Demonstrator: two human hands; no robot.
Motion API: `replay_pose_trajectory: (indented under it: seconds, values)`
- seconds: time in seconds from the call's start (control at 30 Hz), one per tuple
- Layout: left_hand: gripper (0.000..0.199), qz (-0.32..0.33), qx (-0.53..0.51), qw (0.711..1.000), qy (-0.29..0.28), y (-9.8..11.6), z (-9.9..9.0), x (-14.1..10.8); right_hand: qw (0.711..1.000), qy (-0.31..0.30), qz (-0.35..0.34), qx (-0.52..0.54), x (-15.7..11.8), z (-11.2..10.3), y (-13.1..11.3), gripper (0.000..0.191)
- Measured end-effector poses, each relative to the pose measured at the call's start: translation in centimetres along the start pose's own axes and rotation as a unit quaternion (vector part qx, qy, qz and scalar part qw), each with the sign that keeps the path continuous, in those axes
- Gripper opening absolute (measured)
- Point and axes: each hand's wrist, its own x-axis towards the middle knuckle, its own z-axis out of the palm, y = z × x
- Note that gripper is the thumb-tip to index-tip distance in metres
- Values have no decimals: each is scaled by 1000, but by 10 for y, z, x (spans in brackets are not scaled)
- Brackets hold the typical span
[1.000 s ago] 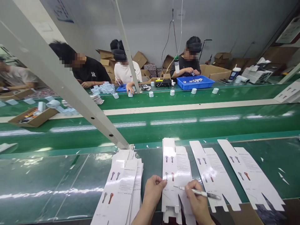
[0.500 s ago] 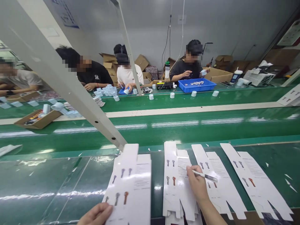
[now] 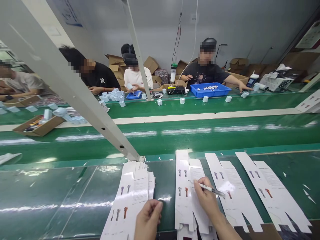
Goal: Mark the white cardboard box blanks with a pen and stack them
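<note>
In my right hand (image 3: 208,198) is a slim white pen (image 3: 216,191) with a dark section, its thin tip pointing left over a pile of flat printed cartons (image 3: 182,206). That hand rests over the pile's right side. My left hand (image 3: 148,218) is closed, thumb against curled fingers, with nothing visible in it. It is by the lower right edge of the left stack of flat cartons (image 3: 118,203), which shows small pictures of handheld devices. Right of my right hand lie another flat carton (image 3: 241,200) and a further carton (image 3: 275,193).
A slanted metal post (image 3: 100,125) rises at the left. Beyond the green conveyor (image 3: 160,141), several people work. Pale blue cups (image 3: 182,100) line the far bench near a blue tray (image 3: 210,95). A cardboard box (image 3: 42,128) holds tools. White scraps (image 3: 307,191) lie at right.
My left hand has let go of a flat carton, now on the left stack, and moved right. The pen has shifted slightly left. A co-worker across has stretched an arm toward a cup.
</note>
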Motion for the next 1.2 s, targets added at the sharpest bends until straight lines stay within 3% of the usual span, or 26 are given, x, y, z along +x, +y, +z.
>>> replay_pose_trajectory:
  seconds: [0.13,0.3,0.57,0.7,0.8,0.87,0.93,1.0,1.07,1.2]
  values:
    - [38,-45,-11,998,-38,-7,36,15,998,-53,-15,13,-34,-4,6,32]
    - [22,-63,6,996,-64,-20,56,25,991,-130,-26,4,-63,2,26,31]
    - [16,-45,19,996,-70,-26,57,24,992,-123,-22,6,-57,4,24,30]
    - [17,-26,96,992,-76,-14,56,23,988,-60,30,141,-56,-2,22,34]
    - [15,-6,173,983,-61,-2,59,23,951,-31,103,291,-52,-4,23,37]
    - [18,-5,165,983,-77,5,61,22,930,-33,133,342,-49,-5,23,40]
    - [23,-32,100,986,-130,12,59,21,924,-21,137,356,-45,-7,22,43]
    - [30,-58,37,984,-165,17,48,20,918,-4,140,370,-40,-11,20,44]
    - [36,-58,20,987,-147,21,24,17,925,20,135,354,-33,-16,16,44]
    - [44,-48,46,996,-52,16,-64,14,968,45,104,226,-16,-20,9,40]
